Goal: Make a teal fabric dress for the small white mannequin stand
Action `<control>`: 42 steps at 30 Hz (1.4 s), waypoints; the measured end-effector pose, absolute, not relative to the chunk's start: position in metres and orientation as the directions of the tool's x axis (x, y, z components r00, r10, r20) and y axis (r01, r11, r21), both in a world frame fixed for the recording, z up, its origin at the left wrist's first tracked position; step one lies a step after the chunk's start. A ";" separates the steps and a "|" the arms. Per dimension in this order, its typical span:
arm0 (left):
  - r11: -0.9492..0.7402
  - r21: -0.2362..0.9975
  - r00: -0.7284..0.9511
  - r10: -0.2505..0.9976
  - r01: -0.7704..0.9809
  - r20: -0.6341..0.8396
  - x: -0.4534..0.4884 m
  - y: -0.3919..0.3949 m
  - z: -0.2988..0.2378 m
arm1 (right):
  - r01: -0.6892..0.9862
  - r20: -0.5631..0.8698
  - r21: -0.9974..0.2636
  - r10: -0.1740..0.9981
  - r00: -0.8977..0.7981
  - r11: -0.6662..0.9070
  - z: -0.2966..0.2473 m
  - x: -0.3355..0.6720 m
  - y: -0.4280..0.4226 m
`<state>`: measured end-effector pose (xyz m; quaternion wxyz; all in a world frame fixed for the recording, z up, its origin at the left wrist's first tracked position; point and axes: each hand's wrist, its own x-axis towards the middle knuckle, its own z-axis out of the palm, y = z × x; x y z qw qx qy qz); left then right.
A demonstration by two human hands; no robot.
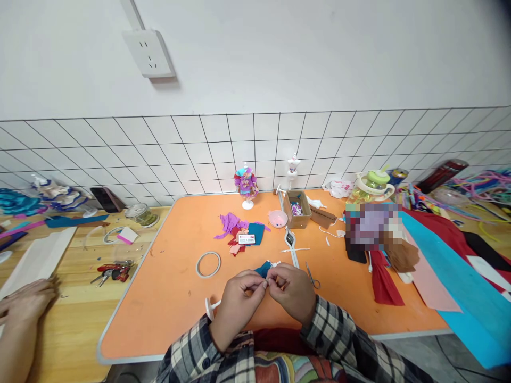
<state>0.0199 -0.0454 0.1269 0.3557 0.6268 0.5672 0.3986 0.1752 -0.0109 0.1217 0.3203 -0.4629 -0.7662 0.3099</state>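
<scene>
My left hand [241, 299] and my right hand [294, 291] meet at the fingertips over the table's front half. Both are closed in a pinch; whatever sits between the fingertips is too small to make out. Just beyond them shows a piece of teal-blue cloth [263, 267] with a bit of white at its right end. A round white stand base [209, 309] on a short stem lies on its side by my left wrist, the rest hidden behind the hand. Small scissors [313, 277] lie right of my right hand. A roll of tape [208, 264] lies to the left.
Purple, red and teal scraps [230, 226] with a small white box [246, 239] lie ahead. Behind are a pink bowl [278, 218], a cardboard box [297, 210] and a dressed mini mannequin [246, 183]. Fabric sheets [459, 287] cover the right. Another person's hand [30, 299] rests at left.
</scene>
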 end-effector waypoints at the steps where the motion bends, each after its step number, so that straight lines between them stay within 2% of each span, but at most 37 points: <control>1: -0.087 0.913 0.040 0.996 0.400 0.078 0.020 -0.045 0.126 | 0.516 0.220 -0.758 0.902 -0.372 0.398 0.122 0.176 -0.011; 4: -0.035 0.941 0.011 0.999 0.337 0.034 0.020 -0.045 0.126 | 0.529 0.269 -0.712 0.875 -0.402 0.462 0.121 0.177 -0.011; 8: 0.001 0.934 -0.054 0.998 0.358 0.020 0.023 -0.043 0.130 | 0.536 0.290 -0.690 0.864 -0.411 0.486 0.121 0.176 -0.012; 15: -0.031 0.928 -0.063 0.996 0.371 0.059 0.026 -0.042 0.133 | 0.497 0.213 -0.794 0.927 -0.310 0.349 0.122 0.172 -0.013; 18: -0.046 0.928 -0.055 0.996 0.369 0.071 0.025 -0.043 0.133 | 0.411 0.103 -0.885 0.952 -0.289 0.220 0.124 0.171 -0.012; 22: -0.085 0.925 -0.022 0.995 0.370 0.100 0.024 -0.044 0.138 | 0.229 -0.135 -0.971 0.941 -0.310 -0.063 0.126 0.171 -0.011; 25: -0.179 0.907 0.030 0.983 0.381 0.181 0.022 -0.045 0.141 | 0.044 -0.303 -0.948 0.849 -0.432 -0.315 0.124 0.175 -0.010; 28: -0.194 0.940 0.139 0.977 0.281 0.161 0.020 -0.046 0.141 | -0.109 -0.349 -0.868 0.750 -0.561 -0.485 0.122 0.181 -0.009; 30: -0.186 0.955 0.185 0.972 0.231 0.144 0.020 -0.046 0.141 | -0.105 -0.345 -0.865 0.732 -0.588 -0.491 0.122 0.185 -0.008; 33: -0.202 0.946 0.200 0.968 0.254 0.153 0.020 -0.045 0.141 | -0.023 -0.342 -0.903 0.752 -0.563 -0.428 0.122 0.188 -0.008; 36: -0.146 0.965 0.201 0.974 0.218 0.102 0.020 -0.046 0.137 | 0.000 -0.340 -0.915 0.772 -0.537 -0.403 0.121 0.189 -0.009; 39: -0.013 0.998 0.218 0.976 0.058 0.000 0.018 -0.046 0.130 | -0.027 -0.324 -0.921 0.804 -0.498 -0.388 0.118 0.190 -0.010; 42: 0.133 0.974 0.226 0.970 -0.185 -0.089 0.017 -0.047 0.123 | -0.057 -0.323 -0.920 0.834 -0.448 -0.387 0.116 0.194 -0.009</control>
